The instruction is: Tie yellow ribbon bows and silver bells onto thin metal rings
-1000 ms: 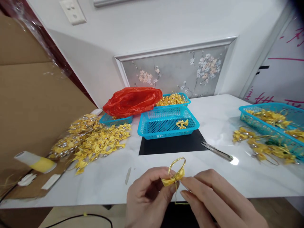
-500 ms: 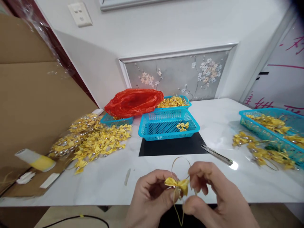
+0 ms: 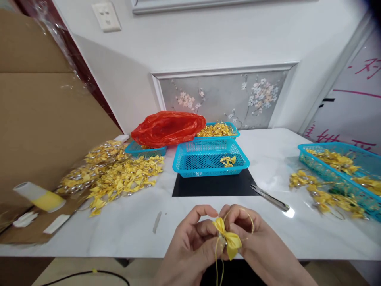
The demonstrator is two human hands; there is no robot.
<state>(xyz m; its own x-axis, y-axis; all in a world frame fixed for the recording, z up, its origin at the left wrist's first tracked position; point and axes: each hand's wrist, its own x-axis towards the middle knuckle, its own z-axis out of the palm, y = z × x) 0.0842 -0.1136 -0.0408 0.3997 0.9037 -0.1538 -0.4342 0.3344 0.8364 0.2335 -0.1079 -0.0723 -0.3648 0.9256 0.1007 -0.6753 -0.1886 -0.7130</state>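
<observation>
Where both hands' grip meets: bow [image 3: 226,237].

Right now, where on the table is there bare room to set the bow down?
Bare patches: between the bow pile and black mat, and behind the scissors toward the wall. Crowded: left by the pile, right around the loose bows and right basket.
</observation>
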